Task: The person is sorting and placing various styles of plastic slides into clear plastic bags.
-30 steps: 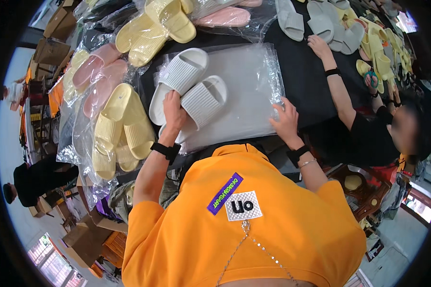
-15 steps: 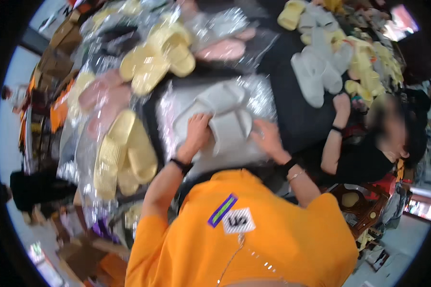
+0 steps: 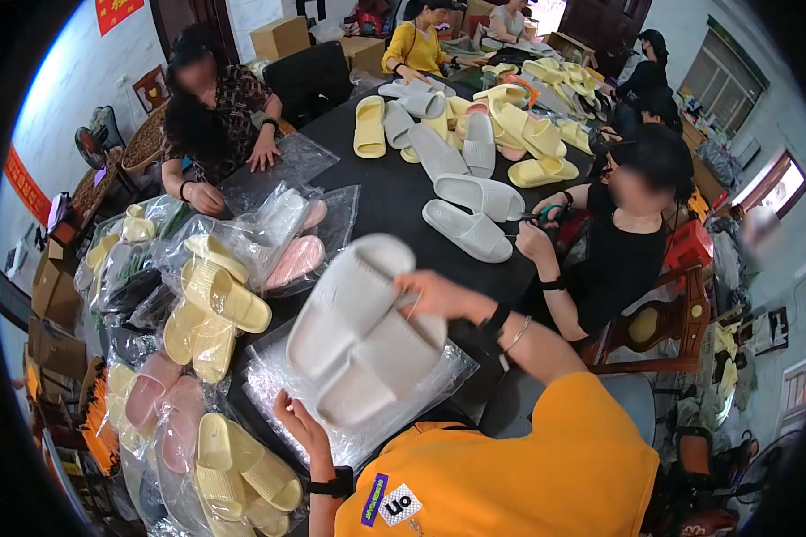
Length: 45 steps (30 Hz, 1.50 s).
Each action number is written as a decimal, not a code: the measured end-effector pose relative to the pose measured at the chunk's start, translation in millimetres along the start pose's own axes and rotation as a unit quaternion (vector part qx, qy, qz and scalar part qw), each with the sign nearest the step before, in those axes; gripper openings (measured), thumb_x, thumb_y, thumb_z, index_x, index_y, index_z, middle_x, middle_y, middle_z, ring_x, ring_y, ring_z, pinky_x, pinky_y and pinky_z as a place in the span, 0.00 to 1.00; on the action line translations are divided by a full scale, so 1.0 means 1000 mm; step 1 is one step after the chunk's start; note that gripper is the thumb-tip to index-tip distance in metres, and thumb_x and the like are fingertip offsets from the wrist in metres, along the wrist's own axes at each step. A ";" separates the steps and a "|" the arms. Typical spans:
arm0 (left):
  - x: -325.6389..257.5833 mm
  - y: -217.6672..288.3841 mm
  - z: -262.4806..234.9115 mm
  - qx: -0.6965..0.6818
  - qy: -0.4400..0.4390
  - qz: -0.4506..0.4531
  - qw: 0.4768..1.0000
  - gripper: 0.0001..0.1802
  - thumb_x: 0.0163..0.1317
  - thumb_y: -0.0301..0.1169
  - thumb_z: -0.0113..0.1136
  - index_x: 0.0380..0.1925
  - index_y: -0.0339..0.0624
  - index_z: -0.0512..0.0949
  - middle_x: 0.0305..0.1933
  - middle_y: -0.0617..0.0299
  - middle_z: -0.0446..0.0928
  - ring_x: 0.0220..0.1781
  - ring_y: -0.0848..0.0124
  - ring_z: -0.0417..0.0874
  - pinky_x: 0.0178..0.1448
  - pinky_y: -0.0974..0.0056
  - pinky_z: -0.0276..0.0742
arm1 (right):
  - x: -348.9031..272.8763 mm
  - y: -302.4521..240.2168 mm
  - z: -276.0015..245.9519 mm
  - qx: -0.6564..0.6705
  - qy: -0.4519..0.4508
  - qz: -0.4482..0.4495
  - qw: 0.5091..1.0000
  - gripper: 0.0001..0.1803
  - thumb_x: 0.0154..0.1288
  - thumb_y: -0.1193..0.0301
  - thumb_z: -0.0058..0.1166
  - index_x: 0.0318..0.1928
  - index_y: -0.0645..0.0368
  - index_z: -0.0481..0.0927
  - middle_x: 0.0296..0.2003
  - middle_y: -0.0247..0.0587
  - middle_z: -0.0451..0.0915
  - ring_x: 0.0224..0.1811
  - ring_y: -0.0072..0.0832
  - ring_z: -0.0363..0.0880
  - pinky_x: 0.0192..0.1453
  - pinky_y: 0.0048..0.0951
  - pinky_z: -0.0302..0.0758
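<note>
A pair of light grey slippers (image 3: pixel 345 300) is raised over a stack of clear plastic bags (image 3: pixel 443 380) on the dark table in front of me. My right hand (image 3: pixel 439 295) is closed on the edge of the pair, at its right side. The slippers lie against each other, with one sole side by side with the other's ribbed strap. Below them, at the near left corner of the bags, my left hand (image 3: pixel 303 430) is open and apart from the slippers, its fingers stretched out.
Bagged yellow slippers (image 3: pixel 213 309) and bagged pink slippers (image 3: pixel 152 394) crowd the left side. Loose grey slippers (image 3: pixel 470 228) and yellow slippers (image 3: pixel 367 127) lie farther back. At right, a co-worker in black (image 3: pixel 622 224) holds scissors (image 3: pixel 549 213); another co-worker (image 3: pixel 210 125) sits far left.
My right hand has lifted the grey slippers up off the bags. My left hand has come away from them toward the near left. The view has tilted up, showing more of the room.
</note>
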State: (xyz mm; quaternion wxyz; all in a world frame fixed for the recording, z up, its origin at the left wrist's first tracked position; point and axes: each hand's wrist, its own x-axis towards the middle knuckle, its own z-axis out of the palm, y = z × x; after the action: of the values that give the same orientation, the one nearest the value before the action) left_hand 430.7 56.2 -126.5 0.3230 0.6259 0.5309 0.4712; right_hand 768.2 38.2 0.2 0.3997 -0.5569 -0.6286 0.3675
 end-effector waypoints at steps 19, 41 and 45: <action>-0.029 -0.048 -0.024 0.272 0.014 -0.046 0.961 0.25 0.56 0.34 0.55 0.54 0.46 0.66 0.59 0.51 0.62 0.60 0.51 0.60 0.60 0.50 0.56 | -0.009 0.131 0.020 -0.100 0.032 0.271 0.957 0.41 0.58 0.57 0.52 0.64 0.68 0.52 0.64 0.55 0.54 0.66 0.46 0.51 0.66 0.36 0.53; -0.078 -0.080 -0.055 0.264 0.014 -0.213 0.941 0.27 0.49 0.36 0.59 0.52 0.51 0.68 0.61 0.49 0.60 0.60 0.50 0.60 0.59 0.45 0.59 | -0.005 0.154 0.112 -0.116 0.038 0.260 0.958 0.36 0.50 0.65 0.57 0.61 0.56 0.61 0.58 0.54 0.60 0.61 0.47 0.59 0.61 0.40 0.61; -0.063 -0.056 -0.092 0.304 -0.036 0.010 0.952 0.25 0.48 0.31 0.60 0.49 0.50 0.71 0.60 0.49 0.61 0.59 0.48 0.62 0.60 0.50 0.60 | -0.015 0.127 0.124 -0.338 0.083 0.130 0.929 0.38 0.51 0.59 0.57 0.62 0.54 0.60 0.63 0.52 0.53 0.65 0.50 0.49 0.64 0.54 0.47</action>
State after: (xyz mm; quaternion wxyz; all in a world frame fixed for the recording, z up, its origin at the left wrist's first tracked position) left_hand 325.2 -0.6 -161.2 0.1318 0.7161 0.6307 0.2684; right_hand 708.1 35.6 -167.3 0.1876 -0.7645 -0.6019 0.1346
